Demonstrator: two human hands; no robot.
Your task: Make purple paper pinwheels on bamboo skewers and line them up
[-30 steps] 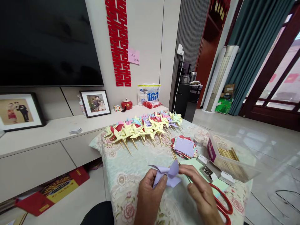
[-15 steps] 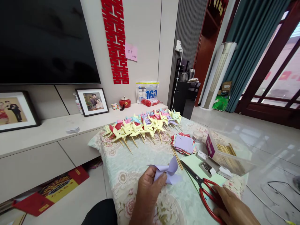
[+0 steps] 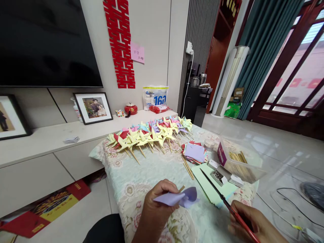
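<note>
Head view: a purple paper pinwheel [image 3: 181, 198] is pinched in the left hand [image 3: 158, 206] grip over the tabletop [image 3: 141, 175]; red-handled scissors [image 3: 229, 207] are clasped in the right hand [image 3: 255, 226] grip, just right of it.

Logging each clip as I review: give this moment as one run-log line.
left hand: holds purple pinwheel | right hand: grips red scissors, blades shut, raised off table | beyond: finished pinwheels, paper stack, stick box
</note>
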